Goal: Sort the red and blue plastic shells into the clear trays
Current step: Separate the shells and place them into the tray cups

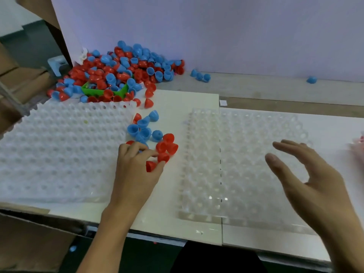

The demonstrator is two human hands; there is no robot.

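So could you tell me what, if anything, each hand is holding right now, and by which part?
The left hand pinches a red shell by its rim, between thumb and fingers. The right hand holds nothing; it hovers open over the right clear tray.

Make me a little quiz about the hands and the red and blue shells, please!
1. True or false: the right hand holds a blue shell.
2. What colour is the shell under the left hand's fingers?
3. Which describes the right tray? A) full of shells B) no shells in it C) stacked on the left tray

Key: 1 false, it is open over the tray; 2 red; 3 B.
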